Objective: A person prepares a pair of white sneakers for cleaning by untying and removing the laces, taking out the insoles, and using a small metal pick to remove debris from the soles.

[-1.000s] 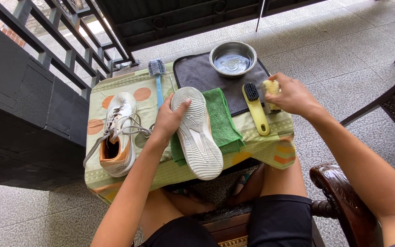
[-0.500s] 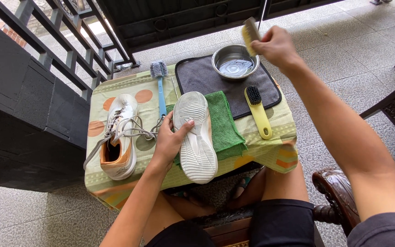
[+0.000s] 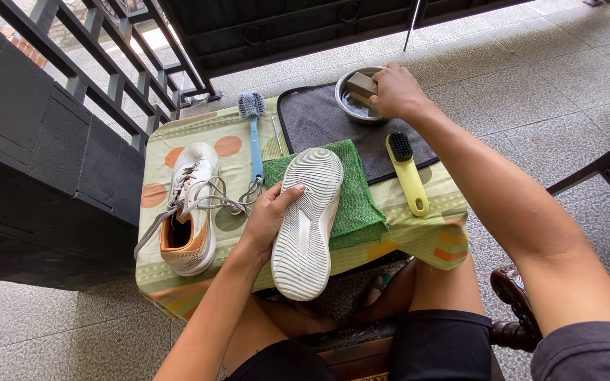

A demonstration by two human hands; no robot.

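My left hand (image 3: 271, 212) grips the side of a white sneaker (image 3: 308, 220) turned sole up on a green cloth (image 3: 356, 199). My right hand (image 3: 395, 90) is stretched out to the metal bowl (image 3: 346, 103) at the far side of the table. It holds a small wooden-backed brush (image 3: 361, 86) down in the bowl. A second white sneaker (image 3: 189, 209) with an orange lining stands upright to the left, its laces loose.
A yellow-handled brush (image 3: 408, 173) lies on a dark mat (image 3: 319, 121) right of the green cloth. A blue-handled brush (image 3: 254, 131) lies between the shoes. The small table carries a patterned cloth (image 3: 432, 234). A dark railing (image 3: 72, 70) and wall stand at the left.
My right hand took the small brush from the table's right, lifted it above the bowl, then lowered it into the bowl. My left hand kept its hold on the upturned sneaker.
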